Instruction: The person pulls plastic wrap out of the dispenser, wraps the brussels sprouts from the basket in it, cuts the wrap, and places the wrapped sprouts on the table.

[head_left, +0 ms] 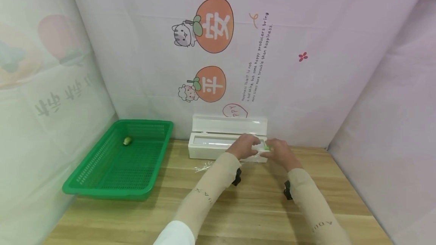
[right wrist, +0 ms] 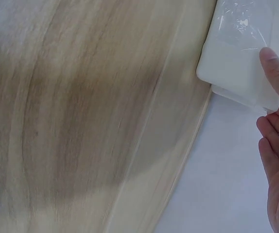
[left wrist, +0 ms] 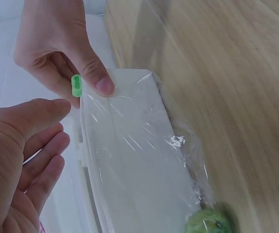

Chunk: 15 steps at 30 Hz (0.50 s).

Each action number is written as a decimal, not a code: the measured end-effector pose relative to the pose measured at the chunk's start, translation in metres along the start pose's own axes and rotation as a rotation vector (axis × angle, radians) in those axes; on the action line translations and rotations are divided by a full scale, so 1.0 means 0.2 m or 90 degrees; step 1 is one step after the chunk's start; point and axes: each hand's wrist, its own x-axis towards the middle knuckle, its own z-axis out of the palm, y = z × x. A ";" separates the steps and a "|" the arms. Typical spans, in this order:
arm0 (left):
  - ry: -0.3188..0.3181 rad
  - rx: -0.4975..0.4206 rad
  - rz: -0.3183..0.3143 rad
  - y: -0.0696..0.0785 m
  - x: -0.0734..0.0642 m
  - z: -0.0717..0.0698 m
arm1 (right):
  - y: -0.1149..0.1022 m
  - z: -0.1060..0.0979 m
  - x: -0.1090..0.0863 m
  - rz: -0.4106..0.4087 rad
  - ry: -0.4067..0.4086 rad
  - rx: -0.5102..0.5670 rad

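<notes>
A white plastic wrap dispenser (head_left: 204,153) stands by the back wall, its clear lid (head_left: 229,125) raised. Clear film (left wrist: 130,141) hangs over its front onto the table. My right hand (head_left: 282,155) holds the dispenser's right end, with the thumb (left wrist: 98,77) pressed on the front and the fingers behind. Beside those fingers sits a green slide cutter (left wrist: 76,85). My left hand (head_left: 243,146) hovers near the cutter, thumb and fingers apart, holding nothing. A round green vegetable (left wrist: 209,221) lies at the film's edge in the left wrist view; my left arm hides it in the head view.
A green plastic basket (head_left: 151,179) stands on the left, with a small greenish item (head_left: 127,140) inside. The wooden table (head_left: 259,214) meets printed cloth walls (head_left: 286,86) at the back and sides. Dark straps (head_left: 237,177) sit at both wrists.
</notes>
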 end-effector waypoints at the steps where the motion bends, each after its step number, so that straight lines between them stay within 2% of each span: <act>1: -0.003 0.005 0.008 0.01 0.01 0.00 | 0.00 0.00 0.00 0.001 0.001 0.001; 4: -0.013 0.030 0.023 0.03 0.04 0.01 | 0.00 -0.01 0.00 -0.004 0.002 0.004; 9: -0.034 0.036 0.026 0.04 0.07 0.02 | -0.01 -0.01 0.01 -0.001 -0.003 -0.002; 15: -0.055 0.055 0.031 0.05 0.12 0.05 | 0.00 -0.01 0.00 0.038 -0.024 -0.008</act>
